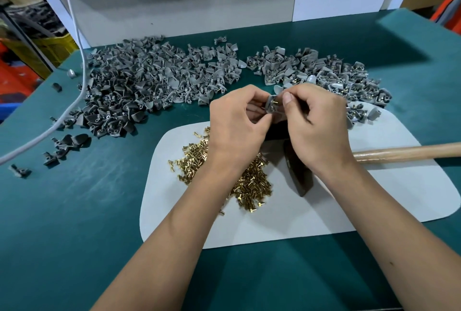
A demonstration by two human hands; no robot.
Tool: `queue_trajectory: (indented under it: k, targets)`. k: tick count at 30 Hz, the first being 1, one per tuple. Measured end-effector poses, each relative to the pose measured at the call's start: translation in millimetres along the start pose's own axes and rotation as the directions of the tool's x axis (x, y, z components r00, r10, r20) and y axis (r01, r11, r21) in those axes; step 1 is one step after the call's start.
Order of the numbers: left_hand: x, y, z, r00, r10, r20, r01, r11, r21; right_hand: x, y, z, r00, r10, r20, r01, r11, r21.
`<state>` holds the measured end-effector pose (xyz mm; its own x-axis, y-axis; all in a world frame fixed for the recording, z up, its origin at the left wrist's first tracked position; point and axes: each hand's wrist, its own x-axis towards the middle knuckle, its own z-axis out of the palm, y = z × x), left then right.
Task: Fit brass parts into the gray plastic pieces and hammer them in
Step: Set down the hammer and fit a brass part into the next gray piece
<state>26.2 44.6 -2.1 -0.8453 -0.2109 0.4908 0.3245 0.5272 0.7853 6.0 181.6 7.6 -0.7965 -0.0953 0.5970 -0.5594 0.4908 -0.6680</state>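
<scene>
Above the white mat (349, 206), my left hand (237, 123) pinches a gray plastic piece (270, 105). My right hand (314, 123) pinches a small brass part (276, 102) and holds it against that piece. Loose brass parts (252, 183) lie in a heap on the mat under my left wrist. A hammer lies on the mat, its dark head (298, 173) partly hidden under my right hand and its wooden handle (409, 151) reaching to the right edge. A big pile of gray pieces (149, 78) covers the table's back left.
A second pile of gray pieces with brass showing in them (331, 78) lies at the back right. A white cable (74, 36) runs down the left side over the green table (74, 211). A white panel (187, 6) stands behind. Yellow crates (50, 46) sit off-table left.
</scene>
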Motion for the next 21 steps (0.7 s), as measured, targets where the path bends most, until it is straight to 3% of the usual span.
queue_trajectory:
  k: [8, 10, 14, 19, 21]
  targets:
    - [3.9, -6.8, -5.0, 0.998, -0.055, -0.009, 0.055, 0.998, 0.000, 5.2, 6.5, -8.9, 0.991, -0.057, 0.118, 0.059, 0.998, -0.016]
    - [5.6, -7.6, -7.8, 0.997, -0.075, -0.029, 0.075, 0.997, 0.019, 11.5, 10.7, -20.7, 0.975, -0.056, 0.216, 0.070, 0.996, -0.056]
    - [10.7, -10.6, -15.8, 0.998, -0.066, -0.003, 0.066, 0.993, 0.096, 23.1, 19.8, -49.2, 0.828, 0.060, 0.557, 0.072, 0.975, -0.212]
    - [14.5, -18.5, -19.8, 0.992, -0.082, 0.094, 0.060, 0.974, 0.216, 23.5, 27.2, -75.8, 0.578, 0.242, 0.779, 0.075, 0.935, -0.346]
    - [15.6, -20.6, -20.0, 0.987, -0.121, 0.107, 0.100, 0.978, 0.184, 18.2, 27.1, -72.1, 0.545, 0.253, 0.800, 0.124, 0.919, -0.375]
